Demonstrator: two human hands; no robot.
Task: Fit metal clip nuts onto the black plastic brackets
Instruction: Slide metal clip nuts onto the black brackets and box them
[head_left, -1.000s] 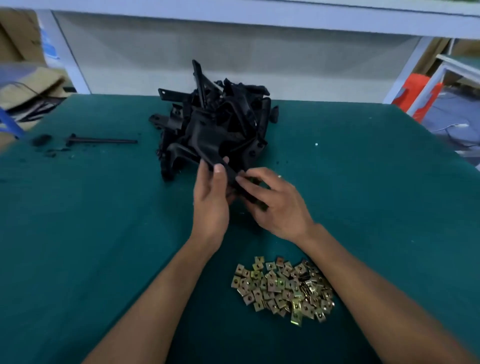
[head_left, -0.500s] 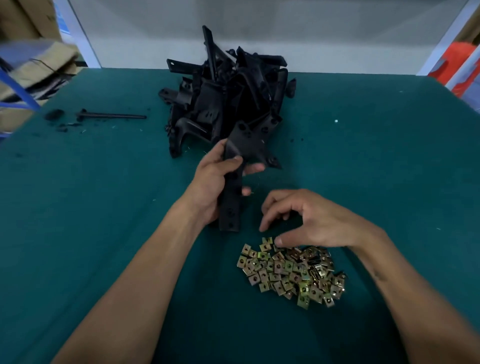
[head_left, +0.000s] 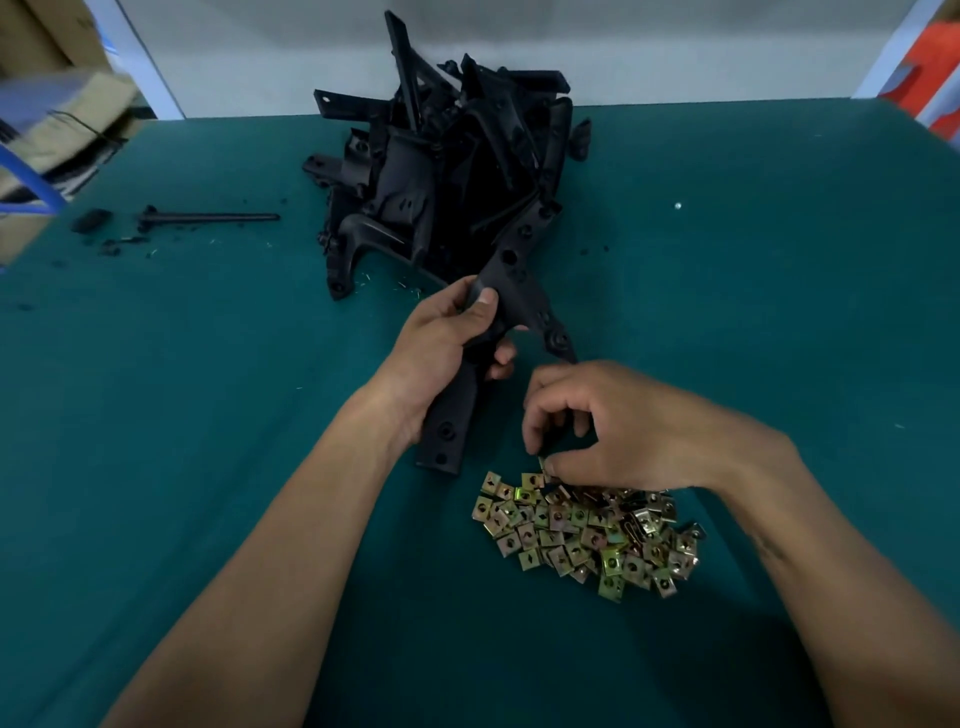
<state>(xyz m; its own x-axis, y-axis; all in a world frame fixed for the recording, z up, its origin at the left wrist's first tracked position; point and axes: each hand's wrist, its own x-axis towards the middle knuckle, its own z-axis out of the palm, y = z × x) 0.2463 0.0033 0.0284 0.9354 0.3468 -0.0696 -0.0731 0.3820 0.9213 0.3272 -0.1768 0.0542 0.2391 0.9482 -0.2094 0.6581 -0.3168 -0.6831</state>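
On green cloth (head_left: 156, 415), head view: left hand (head_left: 441, 353) curled round a bracket (head_left: 514, 301), lifted clear of the bracket heap (head_left: 447, 171) behind. Right hand (head_left: 618, 431) bent over the near edge of the nut pile (head_left: 587, 530), thumb and forefinger pinching a nut (head_left: 541, 461). Step likely: picking a nut. Next, probably: carrying it to the bracket's end, clip mouth turned to the edge, pushed on over a hole. Far left: black rod (head_left: 208, 217), scraps, cardboard boxes (head_left: 47, 124); white wall behind.
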